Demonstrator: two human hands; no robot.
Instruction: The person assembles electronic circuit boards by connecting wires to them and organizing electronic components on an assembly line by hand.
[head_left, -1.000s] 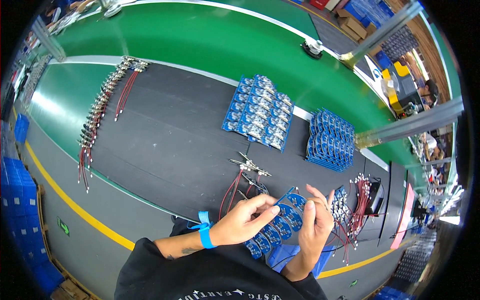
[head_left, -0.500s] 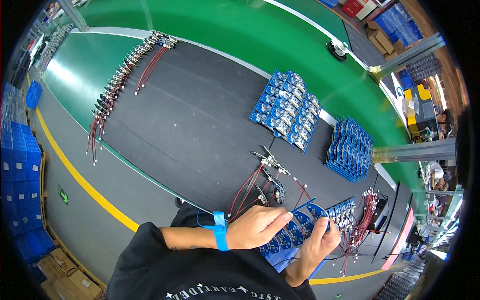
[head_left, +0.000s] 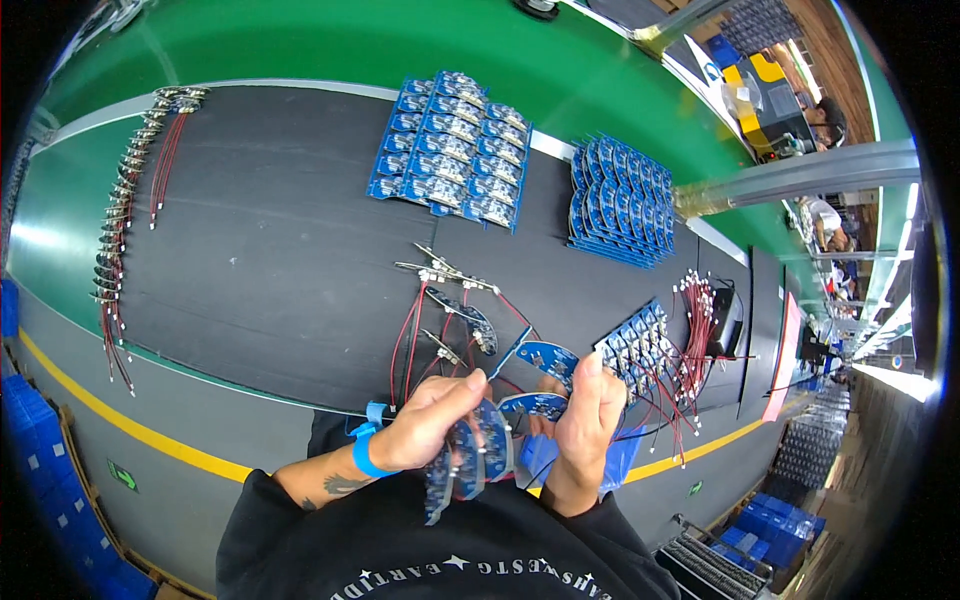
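Observation:
My left hand (head_left: 422,430), with a blue strap (head_left: 372,452) on its wrist, is closed on a section of joined, curved blue circuit boards (head_left: 494,440), blurred and hanging tilted below the thumb. A second, smaller section of curved blue circuit boards (head_left: 548,358) is pinched in my right hand (head_left: 588,420), thumb up. A gap shows between the two sections. Just beyond my hands, several loose curved boards (head_left: 468,315) with red and black wires lie on the black work surface (head_left: 290,250).
Blue board panels with white parts (head_left: 450,150) lie at the far side, beside a stack of blue panels (head_left: 622,200). To the right are a small populated panel (head_left: 640,345) and a red wire bundle (head_left: 697,330). Wired boards (head_left: 122,200) line the left end. A metal post (head_left: 800,178) rises at right.
The blue board panel, in one piece between both hands earlier, is now in two sections, one per hand. My left hand has tipped its section downward. The whole view has shifted rightward.

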